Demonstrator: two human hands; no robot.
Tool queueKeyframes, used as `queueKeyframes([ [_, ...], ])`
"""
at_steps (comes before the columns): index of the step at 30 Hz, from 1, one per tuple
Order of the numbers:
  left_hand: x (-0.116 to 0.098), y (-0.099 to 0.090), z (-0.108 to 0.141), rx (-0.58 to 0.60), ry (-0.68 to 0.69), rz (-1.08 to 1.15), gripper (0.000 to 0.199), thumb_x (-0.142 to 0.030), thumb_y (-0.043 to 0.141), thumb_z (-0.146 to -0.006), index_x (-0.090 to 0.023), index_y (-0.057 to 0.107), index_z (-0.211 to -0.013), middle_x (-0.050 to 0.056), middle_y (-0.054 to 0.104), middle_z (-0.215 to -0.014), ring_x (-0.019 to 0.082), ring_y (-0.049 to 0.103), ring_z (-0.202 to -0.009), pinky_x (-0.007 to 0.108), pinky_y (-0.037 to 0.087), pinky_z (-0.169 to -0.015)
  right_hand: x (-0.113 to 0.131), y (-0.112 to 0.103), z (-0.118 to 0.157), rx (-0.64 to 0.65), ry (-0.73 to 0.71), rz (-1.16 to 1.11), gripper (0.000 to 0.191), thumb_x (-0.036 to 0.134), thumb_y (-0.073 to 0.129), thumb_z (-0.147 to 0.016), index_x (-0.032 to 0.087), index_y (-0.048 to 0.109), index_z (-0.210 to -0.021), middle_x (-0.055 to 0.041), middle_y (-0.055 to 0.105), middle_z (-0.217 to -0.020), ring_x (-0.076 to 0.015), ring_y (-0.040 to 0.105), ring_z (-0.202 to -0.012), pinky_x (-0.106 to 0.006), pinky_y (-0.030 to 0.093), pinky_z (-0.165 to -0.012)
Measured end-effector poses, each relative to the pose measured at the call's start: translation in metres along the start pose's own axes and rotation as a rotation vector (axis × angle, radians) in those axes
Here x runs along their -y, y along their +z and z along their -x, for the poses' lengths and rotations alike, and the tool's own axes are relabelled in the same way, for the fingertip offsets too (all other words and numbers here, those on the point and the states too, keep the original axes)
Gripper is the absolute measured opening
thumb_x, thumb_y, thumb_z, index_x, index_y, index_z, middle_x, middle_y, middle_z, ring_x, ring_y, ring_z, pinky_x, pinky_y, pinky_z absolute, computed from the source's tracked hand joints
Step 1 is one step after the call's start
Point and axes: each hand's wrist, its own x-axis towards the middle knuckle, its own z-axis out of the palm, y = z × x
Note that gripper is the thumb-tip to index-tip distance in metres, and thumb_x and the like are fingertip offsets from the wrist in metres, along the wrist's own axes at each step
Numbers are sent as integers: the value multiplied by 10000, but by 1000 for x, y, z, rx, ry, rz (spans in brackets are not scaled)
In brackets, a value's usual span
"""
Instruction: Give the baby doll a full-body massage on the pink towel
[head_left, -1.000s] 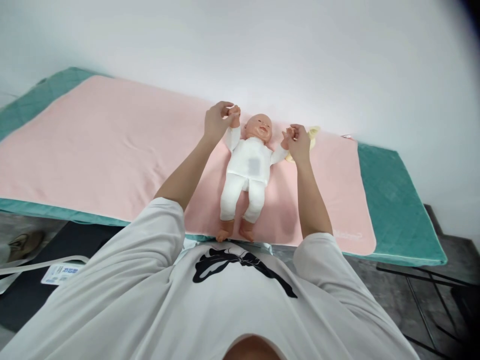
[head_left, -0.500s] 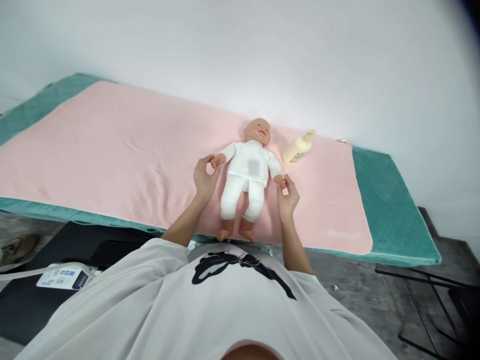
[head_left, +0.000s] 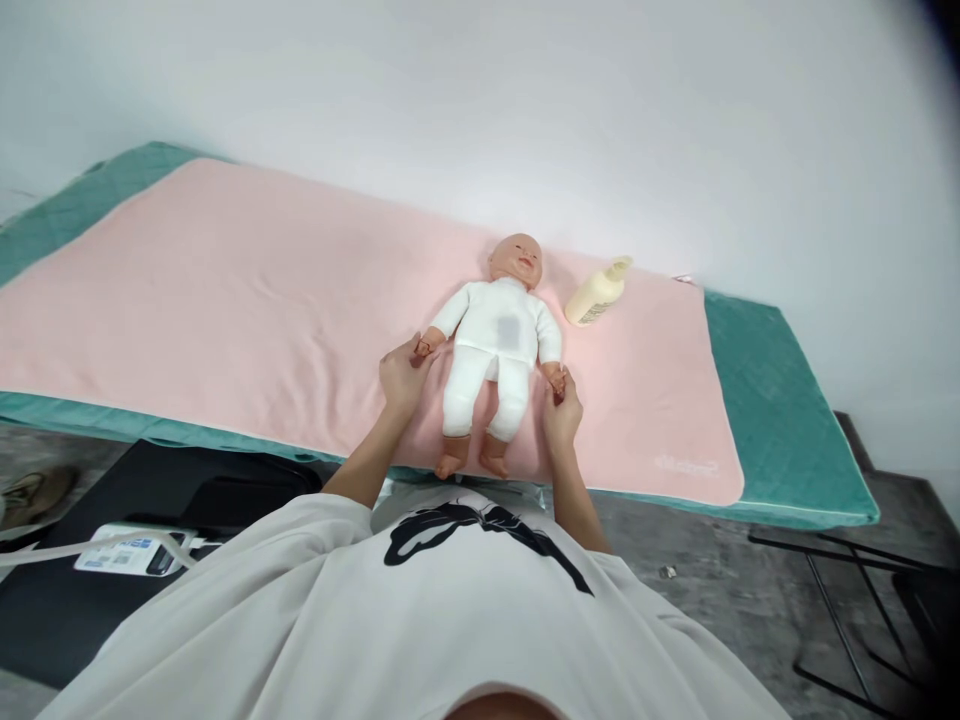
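A baby doll (head_left: 499, 330) in a white outfit with a grey patch on its chest lies on its back, head toward the wall and bare feet toward me. My left hand (head_left: 403, 378) is closed on the doll's hand at the left side. At the other side, my right hand (head_left: 562, 408) pinches the doll's other hand. Both doll arms slant outward and down beside its body. Under the doll is a pink mat (head_left: 225, 290). A pale yellow pump bottle (head_left: 596, 293) lies on the mat, right of the doll's head.
The mat covers a green padded bed (head_left: 780, 410) set against a white wall (head_left: 480, 110). A white power strip (head_left: 131, 552) with a cable rests on a black surface (head_left: 45, 620) at lower left. A black metal frame (head_left: 847, 600) stands at lower right, and a shoe (head_left: 37, 495) shows far left.
Both my hands have drawn the doll's hands down toward me, and my right hand has come in closer to its body. The doll's arms now hang lower; its trunk has stayed put.
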Motion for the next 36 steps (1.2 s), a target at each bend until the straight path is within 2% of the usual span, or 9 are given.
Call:
queueKeyframes([
  [5,1,0,0,36,28,-49,334,-409,621,-861,-208,730,-1104,104,762,-1085,310,716,-968,418,543,-876,-1,0,1,8,-7,26,552,413,489,-919,219,499,-1436,-114,629,-1396,-267,620,-1274,-480,475,-1107],
  [8,0,-2,0,28,12,-2,342,-393,636,-849,-232,715,-1141,94,754,-1122,312,708,-1027,429,536,-914,1,-3,-3,5,-24,-1,518,387,482,-915,210,530,-1400,-113,640,-1380,-257,619,-1272,-469,465,-1116],
  [12,-1,-7,-4,-53,-67,113,431,-325,689,-805,-226,670,-1224,109,724,-1194,307,678,-1128,442,520,-988,5,-10,-15,-38,-8,-95,528,383,510,-899,175,526,-1384,-137,655,-1344,-243,652,-1219,-430,506,-1072],
  [16,-8,-12,-20,-147,-3,203,397,-274,684,-804,-236,652,-1197,73,728,-1156,244,677,-1110,394,513,-1018,11,-17,-38,-132,-81,-140,520,424,555,-884,166,543,-1335,-145,686,-1255,-236,684,-1141,-412,538,-1020],
  [20,-21,-10,-54,-213,89,301,396,-322,683,-831,-196,613,-1199,75,729,-1085,202,687,-1049,354,524,-997,26,-21,-74,-186,-185,-202,486,450,572,-884,169,560,-1280,-122,700,-1172,-214,698,-1079,-388,545,-990],
  [24,-36,3,-101,-246,121,401,451,-427,699,-837,-210,575,-1214,84,702,-1099,192,693,-1023,306,546,-918,49,-16,-126,-202,-256,-243,368,452,527,-912,175,614,-1138,-102,705,-1127,-197,683,-1071,-371,533,-987],
  [27,-49,18,-139,-251,130,440,421,-452,675,-859,-206,575,-1185,94,693,-1097,196,691,-1027,288,538,-896,68,-2,-168,-147,-277,-227,314,410,480,-944,169,625,-1085,-100,707,-1095,-198,674,-1058,-399,511,-1013],
  [31,-66,45,-185,-196,145,455,370,-404,662,-866,-202,572,-1163,96,701,-1067,189,689,-1002,280,525,-895,89,24,-215,-32,-241,-209,236,296,427,-985,144,599,-1040,-137,675,-1177,-199,637,-1144,-426,462,-1076],
  [36,-78,76,-227,-113,58,417,286,-279,676,-821,-187,592,-1078,94,705,-983,186,685,-905,290,520,-846,107,51,-240,150,-100,-132,241,249,327,-1039,128,535,-1031,-158,650,-1169,-192,635,-1129,-439,462,-1065],
])
